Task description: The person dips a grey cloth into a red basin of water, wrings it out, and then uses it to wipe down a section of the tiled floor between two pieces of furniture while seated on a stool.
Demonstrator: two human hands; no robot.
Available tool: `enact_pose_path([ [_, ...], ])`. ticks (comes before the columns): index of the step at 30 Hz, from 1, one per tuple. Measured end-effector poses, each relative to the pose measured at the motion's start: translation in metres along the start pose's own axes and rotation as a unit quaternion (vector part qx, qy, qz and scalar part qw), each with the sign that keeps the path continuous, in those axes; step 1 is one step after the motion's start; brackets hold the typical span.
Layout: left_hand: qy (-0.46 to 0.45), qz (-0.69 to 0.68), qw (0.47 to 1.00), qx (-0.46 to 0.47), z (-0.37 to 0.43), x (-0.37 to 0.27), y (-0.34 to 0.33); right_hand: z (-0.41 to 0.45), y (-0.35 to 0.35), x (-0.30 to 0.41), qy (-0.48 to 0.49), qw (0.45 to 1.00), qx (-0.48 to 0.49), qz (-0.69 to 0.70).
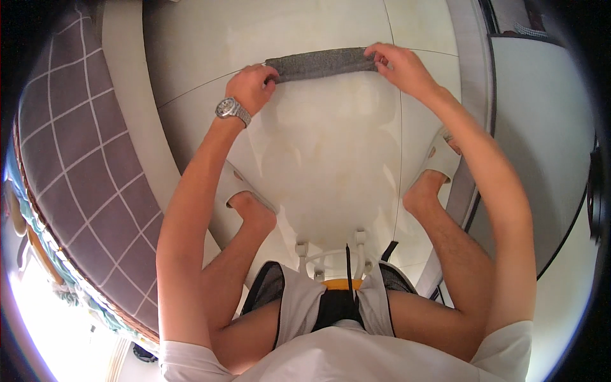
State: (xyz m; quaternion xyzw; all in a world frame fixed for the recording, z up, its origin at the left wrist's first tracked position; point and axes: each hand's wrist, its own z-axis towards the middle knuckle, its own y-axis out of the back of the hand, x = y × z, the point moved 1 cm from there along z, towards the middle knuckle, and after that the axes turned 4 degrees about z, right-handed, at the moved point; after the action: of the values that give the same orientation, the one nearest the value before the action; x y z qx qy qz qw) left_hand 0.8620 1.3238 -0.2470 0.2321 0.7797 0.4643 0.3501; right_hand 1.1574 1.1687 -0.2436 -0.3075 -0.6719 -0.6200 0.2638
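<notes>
A long, narrow piece of folded or rolled dark grey cloth [324, 64] stretches crosswise in front of me, above or on the floor; which one I cannot tell. At its left end, my left hand [250, 86] has thumb and fingers curled around the fabric, with a metal-band watch [233, 111] on that wrist. My right hand [394, 64] pinches the opposite end, its thumb below and fingers over the top. Between the two hands the cloth runs nearly straight, its left end slightly lower in the picture. Both gripped ends are partly covered by my fingers.
Pale tiles [329, 157] make up the floor. A grey checked bed cover [90, 143] lies along the left. To the right stand a light panel [539, 119] and a threshold edge. My slippered feet are apart; white stool casters [360, 236] show beneath me.
</notes>
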Motion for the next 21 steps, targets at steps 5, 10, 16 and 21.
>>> enact_pose_path([
  [5, 0.040, -0.017, 0.960, -0.275, 0.005, -0.018, -0.011, 0.009, -0.007, 0.013, 0.048, 0.967, -0.218, -0.120],
  [10, -0.051, -0.013, 0.991, -0.123, -0.003, -0.076, -0.056, -0.018, -0.061, 0.020, 0.034, 0.977, -0.073, -0.195],
  [16, 0.062, 0.009, 0.995, -0.071, -0.013, -0.107, -0.094, -0.018, -0.078, 0.016, 0.012, 0.981, -0.024, -0.191],
  [21, 0.116, -0.031, 0.992, -0.047, 0.001, -0.131, -0.101, -0.020, -0.044, -0.016, 0.044, 0.982, 0.016, -0.183],
])
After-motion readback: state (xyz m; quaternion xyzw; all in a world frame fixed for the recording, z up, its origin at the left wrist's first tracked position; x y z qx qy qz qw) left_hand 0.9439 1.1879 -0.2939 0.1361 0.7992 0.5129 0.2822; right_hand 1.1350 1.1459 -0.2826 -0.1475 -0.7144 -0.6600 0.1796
